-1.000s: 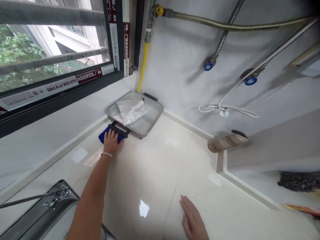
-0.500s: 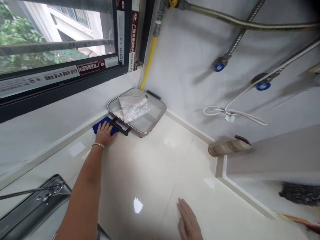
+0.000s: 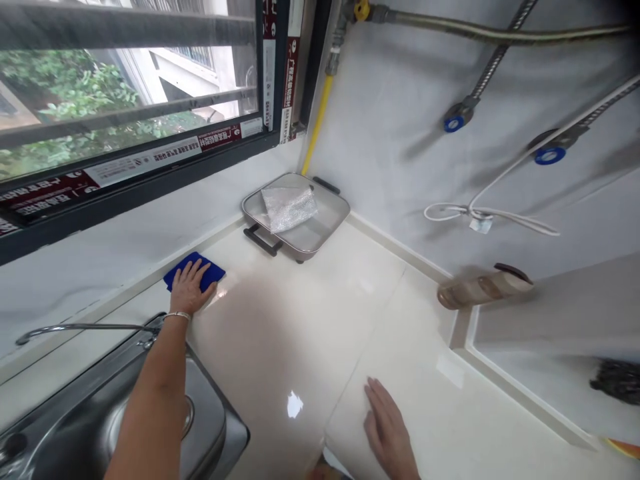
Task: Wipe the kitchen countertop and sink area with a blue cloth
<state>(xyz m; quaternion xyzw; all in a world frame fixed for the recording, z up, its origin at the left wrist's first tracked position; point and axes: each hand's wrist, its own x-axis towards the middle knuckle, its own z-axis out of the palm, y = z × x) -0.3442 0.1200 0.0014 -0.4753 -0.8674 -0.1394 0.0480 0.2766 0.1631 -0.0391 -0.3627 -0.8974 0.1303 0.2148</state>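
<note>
My left hand (image 3: 189,292) lies flat, fingers spread, on a blue cloth (image 3: 215,271) pressed to the pale countertop (image 3: 320,320) by the back wall, under the window. The cloth sits left of a square metal pan (image 3: 327,223) with black handles, clear of it. A crumpled clear plastic bag (image 3: 289,207) lies in the pan. My right hand (image 3: 389,430) rests flat and open on the countertop near its front edge, holding nothing.
A steel sink (image 3: 100,413) with a thin tap (image 3: 80,328) is at lower left, under my left forearm. A beige cylinder (image 3: 483,287) lies by the right wall. Pipes with blue valves (image 3: 454,123) and a white cable (image 3: 480,217) run along that wall. A dark mop head (image 3: 617,380) lies at the right.
My left hand has slid the blue cloth leftward along the wall, away from the pan's handle toward the sink. My right hand has stayed flat on the countertop.
</note>
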